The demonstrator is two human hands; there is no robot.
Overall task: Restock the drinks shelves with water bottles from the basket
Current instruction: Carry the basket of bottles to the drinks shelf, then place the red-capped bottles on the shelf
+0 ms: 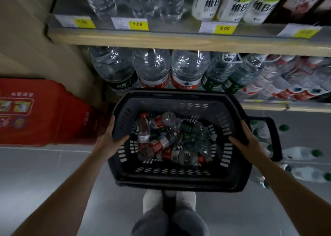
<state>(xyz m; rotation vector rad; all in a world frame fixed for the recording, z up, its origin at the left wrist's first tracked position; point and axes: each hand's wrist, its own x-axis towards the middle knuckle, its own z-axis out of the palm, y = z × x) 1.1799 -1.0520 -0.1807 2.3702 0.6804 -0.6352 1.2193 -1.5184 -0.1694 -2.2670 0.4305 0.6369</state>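
Note:
A black plastic basket [179, 179] hangs in front of me, above the floor and my feet. Several small water bottles [159, 142] with red or green labels lie jumbled inside it. My left hand [111, 137] grips the basket's left rim, thumb inside. My right hand [245, 140] grips the right rim beside the folded handle [274, 139]. The lower shelf [268, 106] just beyond the basket holds large water bottles [151, 69]. The upper shelf [161, 38] carries clear bottles and yellow price tags.
A red carton [41, 114] stands on the floor at the left, against the shelf unit. Green-capped bottles [304, 153] lie on the floor at the right. White and green drink bottles [232, 3] stand on the upper shelf's right part. Grey tiled floor lies below.

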